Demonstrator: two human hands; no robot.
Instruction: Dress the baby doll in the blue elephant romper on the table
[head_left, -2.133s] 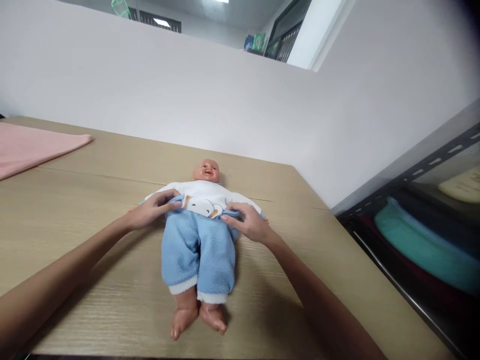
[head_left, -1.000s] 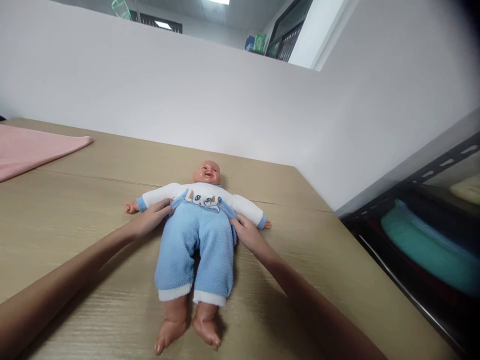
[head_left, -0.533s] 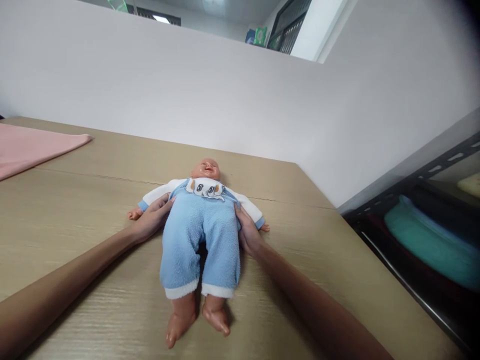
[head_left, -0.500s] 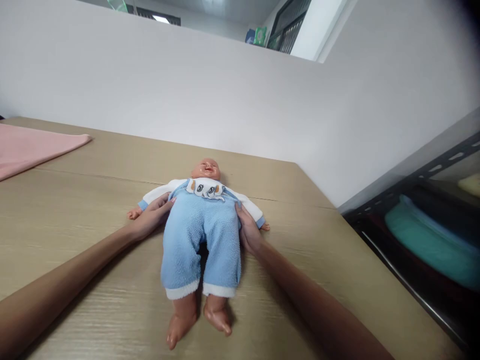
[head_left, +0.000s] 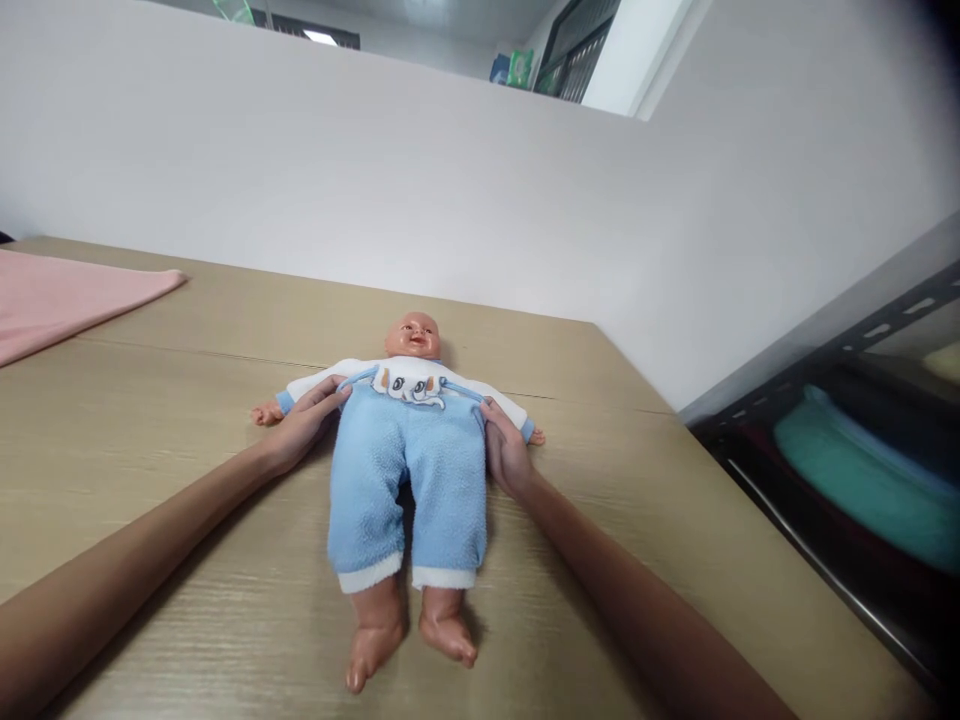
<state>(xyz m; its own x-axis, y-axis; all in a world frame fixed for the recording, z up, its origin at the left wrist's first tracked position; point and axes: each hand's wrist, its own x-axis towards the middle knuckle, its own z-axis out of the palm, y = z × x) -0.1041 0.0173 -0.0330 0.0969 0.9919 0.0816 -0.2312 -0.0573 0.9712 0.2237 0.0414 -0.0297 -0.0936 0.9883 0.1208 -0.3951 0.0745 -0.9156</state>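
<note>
A baby doll (head_left: 415,335) lies on its back on the wooden table (head_left: 225,560), head away from me and bare feet towards me. It wears a blue fleece outfit (head_left: 409,450) with white cuffs and an elephant face on its white chest. At the doll's left-hand side in view, my left hand (head_left: 311,415) pinches the blue edge of the outfit near the waist. Across from it, my right hand (head_left: 506,445) grips the other side, thumb on top. The blue trim stretches from the elephant face to both hands. My fingers are partly hidden behind the fabric.
A pink cloth (head_left: 67,295) lies at the table's far left. Behind the table rises a white wall (head_left: 337,180). On the right, past the table edge, a dark metal rack (head_left: 825,400) holds a teal item (head_left: 862,480).
The outfit's blue edge is pulled outward and the trim now looks tauter across the chest. The doll's head and legs have shifted slightly. Both hands keep their hold.
</note>
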